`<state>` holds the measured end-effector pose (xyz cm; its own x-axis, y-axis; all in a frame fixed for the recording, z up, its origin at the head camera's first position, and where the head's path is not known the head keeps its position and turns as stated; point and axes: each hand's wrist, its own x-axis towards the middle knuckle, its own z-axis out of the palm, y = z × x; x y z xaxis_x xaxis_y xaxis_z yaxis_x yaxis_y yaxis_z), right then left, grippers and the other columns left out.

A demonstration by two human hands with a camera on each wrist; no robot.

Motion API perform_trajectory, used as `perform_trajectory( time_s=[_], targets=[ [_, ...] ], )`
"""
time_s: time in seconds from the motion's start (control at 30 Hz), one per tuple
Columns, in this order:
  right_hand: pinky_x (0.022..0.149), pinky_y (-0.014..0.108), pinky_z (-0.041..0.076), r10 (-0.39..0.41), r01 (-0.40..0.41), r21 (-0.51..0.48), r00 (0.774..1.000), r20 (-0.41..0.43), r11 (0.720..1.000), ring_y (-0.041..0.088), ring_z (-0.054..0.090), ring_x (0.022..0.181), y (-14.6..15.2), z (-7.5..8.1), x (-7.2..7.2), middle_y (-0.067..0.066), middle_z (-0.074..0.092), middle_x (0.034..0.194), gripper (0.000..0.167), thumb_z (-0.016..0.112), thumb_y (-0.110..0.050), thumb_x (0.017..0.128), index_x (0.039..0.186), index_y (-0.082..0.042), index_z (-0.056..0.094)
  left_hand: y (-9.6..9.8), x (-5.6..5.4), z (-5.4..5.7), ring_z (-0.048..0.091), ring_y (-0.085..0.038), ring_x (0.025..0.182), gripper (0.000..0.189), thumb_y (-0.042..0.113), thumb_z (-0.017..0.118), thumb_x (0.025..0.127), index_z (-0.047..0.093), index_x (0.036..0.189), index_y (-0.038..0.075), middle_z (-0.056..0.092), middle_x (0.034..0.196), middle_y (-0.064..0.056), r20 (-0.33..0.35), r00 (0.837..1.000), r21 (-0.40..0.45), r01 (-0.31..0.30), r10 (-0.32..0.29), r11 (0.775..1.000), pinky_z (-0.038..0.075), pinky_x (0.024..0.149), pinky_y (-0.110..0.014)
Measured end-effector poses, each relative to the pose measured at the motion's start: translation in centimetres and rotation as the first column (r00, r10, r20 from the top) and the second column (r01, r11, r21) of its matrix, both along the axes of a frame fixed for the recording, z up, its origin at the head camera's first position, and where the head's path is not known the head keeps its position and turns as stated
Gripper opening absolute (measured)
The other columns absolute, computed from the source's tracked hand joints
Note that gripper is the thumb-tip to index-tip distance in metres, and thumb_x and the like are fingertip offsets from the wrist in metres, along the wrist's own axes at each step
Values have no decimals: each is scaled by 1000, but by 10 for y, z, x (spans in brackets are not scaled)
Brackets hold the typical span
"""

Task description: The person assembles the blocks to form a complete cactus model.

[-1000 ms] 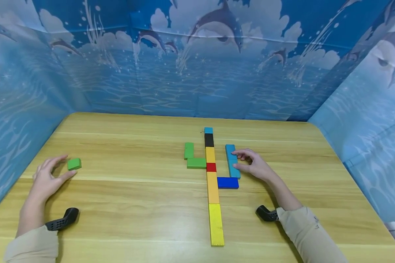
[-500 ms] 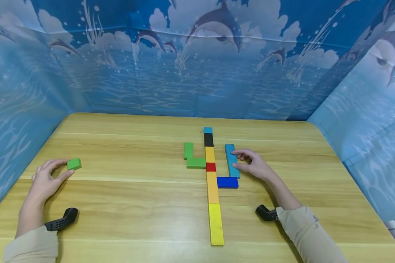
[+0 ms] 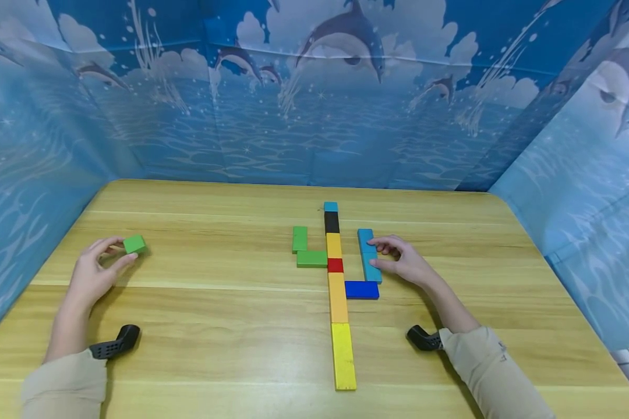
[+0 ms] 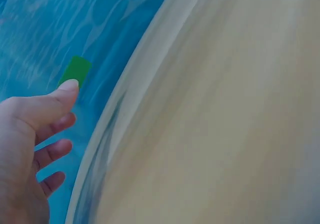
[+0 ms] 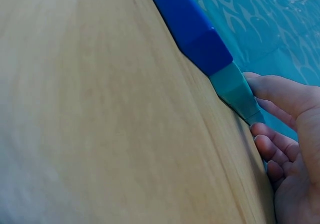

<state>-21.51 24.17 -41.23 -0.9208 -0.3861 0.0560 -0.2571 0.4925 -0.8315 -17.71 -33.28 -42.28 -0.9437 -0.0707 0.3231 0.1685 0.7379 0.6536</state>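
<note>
We read this as the pick-up step on the far left of the head frame: left hand (image 3: 96,269) pinches the small green cube (image 3: 134,244) between thumb and fingertips, cube at the left-centre of the wooden table (image 3: 215,326), seemingly just lifted clear of it (contact is hard to judge from above). In the left wrist frame only a sliver of the cube (image 4: 75,70) shows past the thumb; the rest is motion-blurred.

Centre of the head frame: two green blocks (image 3: 306,250) form an L against the left side of the long coloured row (image 3: 338,294). We judge the next move calls for carrying the cube across to that cluster and squaring it against a neighbour without nudging the row.

Right of the row: right hand (image 3: 400,262) rests with loosely curled fingers touching the side of the light-blue bar (image 3: 369,256), bracing rather than clamping it; the dark-blue block (image 3: 362,290) sits at the bar's near end.

Hard to make out: the right wrist frame shows the dark-blue block (image 5: 192,29) and the bar end (image 5: 237,94) edge-on only; the fingertip contact there is partly cut off.
</note>
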Motion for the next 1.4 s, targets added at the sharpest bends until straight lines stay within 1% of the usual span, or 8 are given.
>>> perform_trajectory(
  time_s=[0.1, 0.2, 0.4, 0.57, 0.83, 1.1, 1.3, 1.4],
  targets=[
    [72, 27, 36, -1, 1, 4, 1000, -7, 1000, 28, 42, 90, 5, -11, -6, 15, 50, 101, 41, 66, -9, 84, 122, 0, 54, 20, -13, 2, 42, -7, 92, 38, 17, 63, 87, 54, 118, -3, 53, 106, -10, -13, 999, 9, 39, -39, 999, 34, 78, -31],
    [73, 27, 37, -5, 6, 6, 1000, -7, 1000, 25, 43, 90, 9, -19, -10, 13, 51, 101, 41, 67, -14, 83, 122, -5, 56, 41, -29, 1, 45, -21, 93, 37, 15, 63, 87, 54, 117, -4, 54, 107, -18, -24, 996, 32, 86, -85, 996, 35, 79, -33],
    [72, 27, 37, 2, -2, -6, 1000, -22, 1000, 25, 42, 89, 11, -21, -10, 11, 51, 99, 41, 68, -18, 83, 121, -6, 56, 83, -58, -2, 48, -32, 94, 36, 10, 65, 85, 54, 116, -5, 54, 105, -21, -28, 983, 102, 181, -179, 978, 37, 85, -45],
    [72, 27, 37, 0, 0, -2, 1000, -24, 1000, 25, 42, 88, 10, -20, -9, 11, 51, 99, 41, 68, -17, 83, 121, -6, 57, 115, -75, -2, 48, -33, 97, 37, 13, 64, 86, 54, 117, -2, 54, 105, -20, 20, 971, 131, 234, -238, 963, 37, 87, -47],
    [72, 27, 36, 4, -4, -4, 1000, -19, 1000, 25, 42, 89, 10, -20, -10, 11, 50, 100, 42, 68, -17, 83, 121, -5, 56, 161, -93, -4, 48, -32, 102, 41, 12, 65, 85, 52, 122, 0, 54, 107, -17, 89, 946, 166, 295, -312, 941, 37, 91, -46],
    [73, 26, 37, -2, 2, -5, 1000, -18, 1000, 25, 42, 89, 11, -20, -10, 10, 51, 100, 41, 68, -16, 83, 121, -6, 56, 198, -107, -9, 48, -30, 99, 44, 12, 65, 85, 51, 124, -2, 55, 104, -16, 94, 926, 162, 349, -366, 923, 39, 90, -43],
    [72, 27, 37, -5, 5, -5, 1000, -24, 1000, 25, 43, 89, 10, -19, -10, 10, 51, 99, 41, 68, -17, 82, 120, -6, 57, 219, -114, -9, 50, -31, 99, 44, 11, 64, 85, 51, 125, -3, 56, 105, -17, 102, 916, 190, 365, -388, 911, 39, 90, -42],
    [72, 27, 37, -7, 7, -2, 1000, -24, 1000, 25, 43, 89, 10, -19, -10, 10, 51, 99, 41, 69, -17, 82, 120, -6, 57, 227, -118, -9, 50, -30, 99, 44, 11, 65, 84, 52, 124, -2, 57, 104, -17, 96, 911, 172, 381, -400, 909, 40, 90, -41]
  ],
)
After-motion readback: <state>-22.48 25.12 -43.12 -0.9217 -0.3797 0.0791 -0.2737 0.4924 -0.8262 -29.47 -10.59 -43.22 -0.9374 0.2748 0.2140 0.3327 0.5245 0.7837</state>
